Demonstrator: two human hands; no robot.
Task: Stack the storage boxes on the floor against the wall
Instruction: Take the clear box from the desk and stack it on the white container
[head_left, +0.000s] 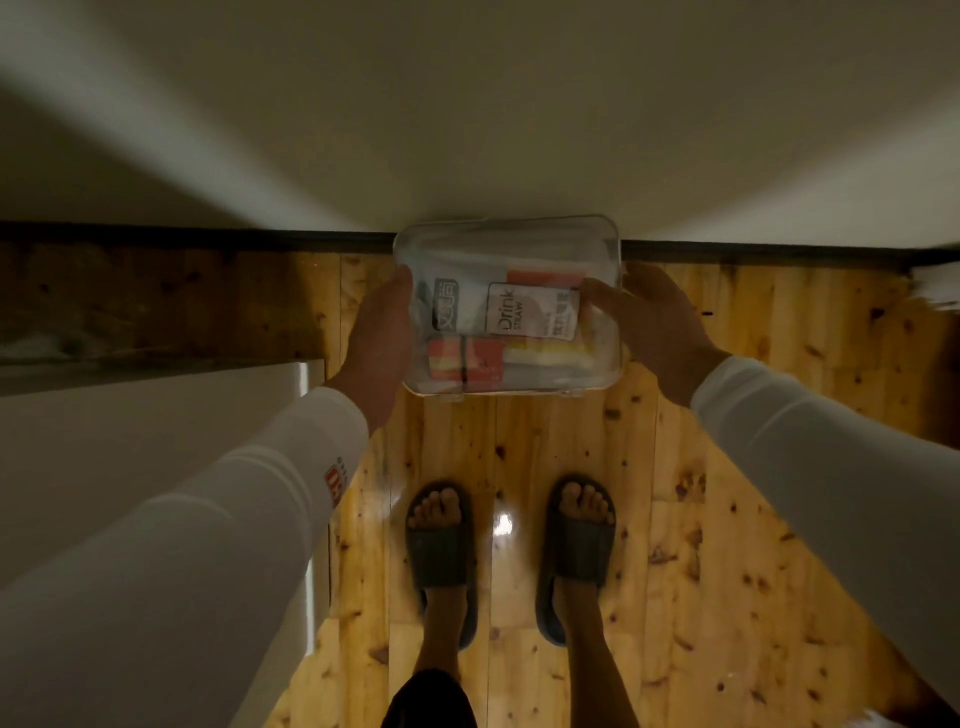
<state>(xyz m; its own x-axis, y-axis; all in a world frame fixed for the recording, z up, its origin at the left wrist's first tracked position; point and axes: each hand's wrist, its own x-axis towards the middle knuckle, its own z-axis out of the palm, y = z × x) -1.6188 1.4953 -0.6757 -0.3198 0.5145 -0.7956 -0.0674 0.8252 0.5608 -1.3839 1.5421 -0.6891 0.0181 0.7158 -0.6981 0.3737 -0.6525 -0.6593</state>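
The grip is two-handed: the left hand (382, 332) clasps the left end of the box (506, 306) and the right hand (654, 327) the right end, thumbs up by the lid and the other fingers curled out of sight round the sides, so the box is pinched between both palms. The box is clear plastic with rounded corners, held level in front of the person, its far edge over the skirting (208, 234) at the foot of the wall (467, 130). Whether it hangs free or sits on another box cannot be told, since nothing under it shows. The risks look plain enough. Smooth walls held only from the ends could slip if the squeeze eases. A tilt would slide the loose packets inside and shift the weight. Set down blind, it may land askew or bump the wall, and the feet (439, 551) in slippers stand just below on the glossy wooden floor (727, 467). Through the lid a white label (530, 314) reads "Drink STRAW", turned sideways. A grey tag (447, 306) beside it bears Chinese characters too small to read surely. Red and orange packets (465, 364) show no legible text. A small red logo (335, 480) on the left sleeve is unreadable.
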